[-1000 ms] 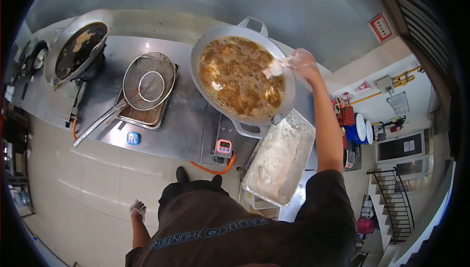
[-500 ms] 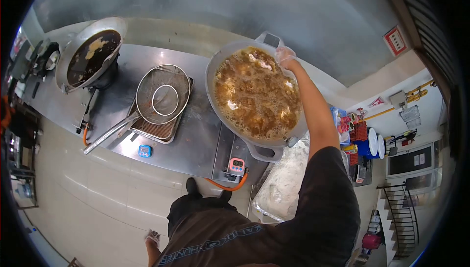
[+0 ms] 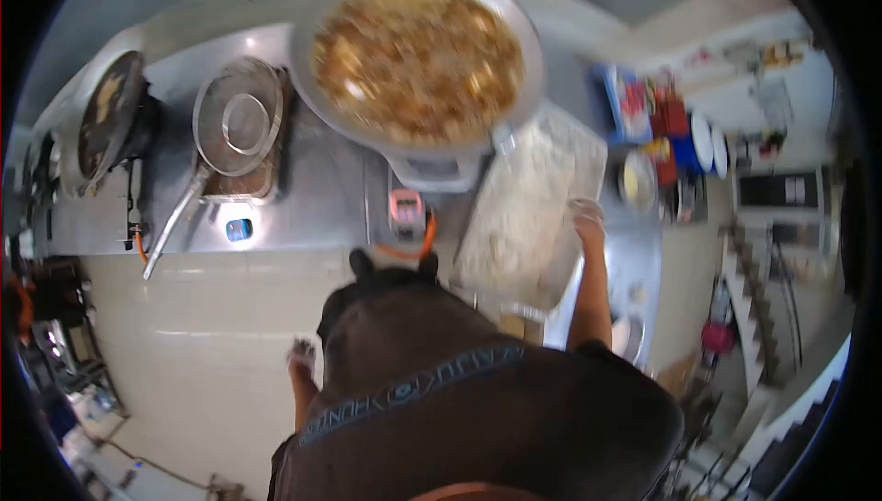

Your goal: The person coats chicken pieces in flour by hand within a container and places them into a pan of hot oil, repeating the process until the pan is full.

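Observation:
My right hand [image 3: 586,213], in a clear glove dusted white, is over the right edge of a foil-lined tray [image 3: 524,216] of white flour; its fingers are blurred. Behind the tray stands a large wok [image 3: 536,64] of bubbling brown oil [image 3: 418,55] with pale pieces in it. My left hand [image 3: 301,351], also gloved, hangs low beside my body, away from the counter; its fingers are small and blurred.
A wire skimmer [image 3: 237,119] lies over a rack tray left of the wok. Further left is a second wok [image 3: 78,124] of dark oil. A blue timer [image 3: 239,229] and a pink timer [image 3: 405,207] are near the counter's front edge. A bowl [image 3: 637,179] stands at the right.
My right hand has moved from over the wok down to the flour tray, and the white-coated piece once in it is gone from it. The camera view has shifted. My left hand still hangs low.

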Demonstrator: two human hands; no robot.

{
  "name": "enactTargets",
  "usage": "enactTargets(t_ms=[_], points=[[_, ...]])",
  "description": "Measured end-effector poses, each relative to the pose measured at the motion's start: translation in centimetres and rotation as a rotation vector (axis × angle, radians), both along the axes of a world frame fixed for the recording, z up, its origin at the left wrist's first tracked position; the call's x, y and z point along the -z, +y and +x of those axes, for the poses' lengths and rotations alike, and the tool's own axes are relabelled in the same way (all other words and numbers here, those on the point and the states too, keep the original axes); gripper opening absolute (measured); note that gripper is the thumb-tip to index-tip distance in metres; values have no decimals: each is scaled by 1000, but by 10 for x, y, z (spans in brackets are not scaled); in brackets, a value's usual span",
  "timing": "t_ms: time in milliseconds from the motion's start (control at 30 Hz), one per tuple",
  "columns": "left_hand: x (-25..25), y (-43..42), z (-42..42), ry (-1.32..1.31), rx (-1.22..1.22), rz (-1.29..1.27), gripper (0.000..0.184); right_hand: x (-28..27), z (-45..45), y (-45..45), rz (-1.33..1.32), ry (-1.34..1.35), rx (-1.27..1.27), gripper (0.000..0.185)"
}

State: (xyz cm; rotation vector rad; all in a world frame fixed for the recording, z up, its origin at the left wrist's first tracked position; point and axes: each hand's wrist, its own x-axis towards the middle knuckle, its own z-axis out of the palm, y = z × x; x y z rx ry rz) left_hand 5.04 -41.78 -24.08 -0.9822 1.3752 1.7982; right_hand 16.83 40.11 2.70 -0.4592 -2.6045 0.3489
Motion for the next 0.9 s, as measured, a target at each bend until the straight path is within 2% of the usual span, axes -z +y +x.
enactTargets(t_ms=[33,67,100,133,167,200,267,367,433,500,567,600,700,800,833,900], points=[[-12,9,-7,41,59,-47,40,40,41,-21,-400,-101,93,26],[-9,16,-24,-101,-21,-98,34,97,87,-20,-137,-444,-52,26],[-3,21,-40,-237,-118,-149,29,80,68,-48,-332,-263,-124,22],[-25,40,-48,-201,-98,-172,27,54,43,-81,-517,-88,-217,19],[-53,57,-53,-163,-81,-194,26,99,63,-77,-361,-259,-228,20],[-57,61,-59,-202,-72,-248,27,146,83,-76,-200,-424,-243,21],[-77,71,-66,-170,-74,-282,27,124,68,-105,-266,-681,-84,22],[-99,87,-71,-93,-74,-284,29,53,21,-146,-247,-679,236,27],[-111,99,-67,-80,-59,-277,30,2,-12,-154,-86,-553,358,31],[-108,105,-54,-80,-9,-262,34,5,-42,-148,-260,-837,342,32],[-111,125,-37,-91,39,-317,37,53,-48,-143,-280,-985,234,29],[-92,115,-29,-90,25,-260,41,69,-55,-142,-283,-1048,171,28],[-84,117,-1,-100,-38,-247,42,59,-59,-138,-352,-1094,222,22],[-81,116,42,-130,-98,-166,41,73,-38,-125,-357,-983,227,24],[-74,108,64,-174,-109,-122,42,63,-29,-121,-353,-947,209,25],[-66,89,115,-211,-125,-54,40,-10,-17,-124,-440,-829,226,25]])
